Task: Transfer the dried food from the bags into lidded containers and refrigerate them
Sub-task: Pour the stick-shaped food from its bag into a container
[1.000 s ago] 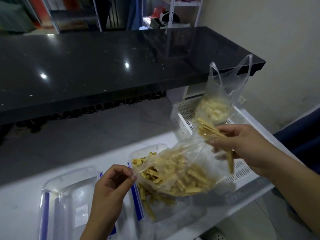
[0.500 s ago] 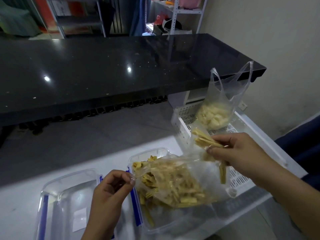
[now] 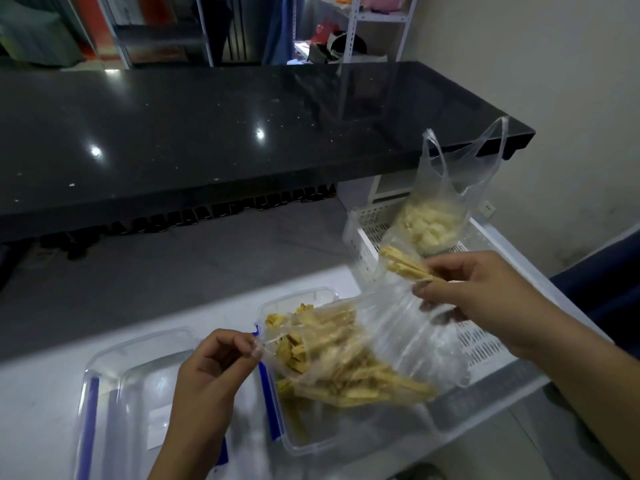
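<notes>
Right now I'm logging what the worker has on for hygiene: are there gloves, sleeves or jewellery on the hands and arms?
None show. The left hand and right hand are bare, with no gloves, rings or watch. Both forearms are uncovered as far as the picture's edge; the fingers have short, unpainted nails.

bag (image 3: 408, 327): thin clear plastic | container (image 3: 346, 441): clear plastic | counter (image 3: 242, 133): glossy black stone

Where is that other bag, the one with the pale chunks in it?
In the head view it stands at the right: the second bag sits in the white perforated tray, just beyond the right hand, below the black counter's end.
</notes>
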`<state>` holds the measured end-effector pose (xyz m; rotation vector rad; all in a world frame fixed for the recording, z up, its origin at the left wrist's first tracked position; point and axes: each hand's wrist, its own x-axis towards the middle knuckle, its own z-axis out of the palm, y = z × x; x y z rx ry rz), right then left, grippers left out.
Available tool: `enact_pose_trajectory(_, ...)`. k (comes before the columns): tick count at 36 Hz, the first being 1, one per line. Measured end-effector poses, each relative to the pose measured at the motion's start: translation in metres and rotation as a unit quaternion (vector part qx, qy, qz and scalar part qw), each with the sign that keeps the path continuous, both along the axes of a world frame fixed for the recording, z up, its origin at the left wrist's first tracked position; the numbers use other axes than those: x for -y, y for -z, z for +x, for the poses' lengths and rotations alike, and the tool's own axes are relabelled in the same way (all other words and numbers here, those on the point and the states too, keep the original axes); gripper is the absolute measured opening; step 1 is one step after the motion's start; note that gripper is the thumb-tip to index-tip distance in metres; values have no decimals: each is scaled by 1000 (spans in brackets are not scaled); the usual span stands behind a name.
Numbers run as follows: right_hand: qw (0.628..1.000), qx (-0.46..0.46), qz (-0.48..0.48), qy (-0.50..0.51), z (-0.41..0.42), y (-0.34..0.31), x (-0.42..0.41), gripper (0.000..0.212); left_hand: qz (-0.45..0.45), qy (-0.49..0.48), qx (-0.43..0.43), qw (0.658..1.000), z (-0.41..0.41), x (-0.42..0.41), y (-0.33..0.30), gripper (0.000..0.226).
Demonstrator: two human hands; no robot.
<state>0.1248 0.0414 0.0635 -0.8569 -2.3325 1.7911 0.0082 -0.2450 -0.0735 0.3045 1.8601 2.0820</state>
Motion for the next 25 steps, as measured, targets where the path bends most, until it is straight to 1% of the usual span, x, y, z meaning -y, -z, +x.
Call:
enact_pose_trajectory(1,999,-3,19,25,-1,1,0,10,-9,7,0,1000,-1,1,1,31)
enact_pose_trajectory(2,1000,-2,0,30,-1,0,0,9,-23,19,-7,1000,-2,1,1,31)
enact_pose_trajectory(3,999,0,-47,15,0,-2,-2,13,-41,33,-19,998,-2,1,2,31)
enact_pose_trajectory(5,990,-5,-139,-27,4,-9,-4,32,-70,57,-36,995,0,2,3,30)
enact_pose_trajectory(6,987,-13,-157,-40,5,-13,-4,35,-74,63,-37,995,2,2,2,30)
enact_pose_trajectory(7,987,-20,-150,-46,5,-14,-5,35,-73,64,-36,995,3,2,2,30)
enact_pose_trajectory(10,998,-13,-68,-14,1,-14,-4,37,-85,61,-32,994,7,2,0,31)
enact_pose_trajectory(11,998,-6,-62,-11,0,-14,-4,36,-89,65,-34,993,8,2,-1,31)
enact_pose_trajectory(14,994,-6,-93,-64,3,-20,1,40,-91,87,-45,991,10,3,-4,32)
enact_pose_trajectory(15,993,-14,-90,-75,3,-21,2,40,-94,91,-47,990,11,4,-5,31)
enact_pose_trajectory(17,995,-26,-57,-72,1,-19,4,34,-111,94,-45,988,11,6,-7,31)
enact_pose_trajectory(19,998,-21,-29,-57,-3,-16,9,21,-149,116,-41,981,12,7,-9,31)
enact_pose_trajectory(21,998,-13,-30,-59,-5,-12,16,15,-192,145,-43,970,11,8,-13,32)
enact_pose_trajectory(22,997,-11,-35,-66,-5,-11,19,14,-196,147,-54,968,10,8,-17,33)
enact_pose_trajectory(25,995,-11,-44,-91,-5,-9,27,14,-151,136,-73,976,3,3,-38,25)
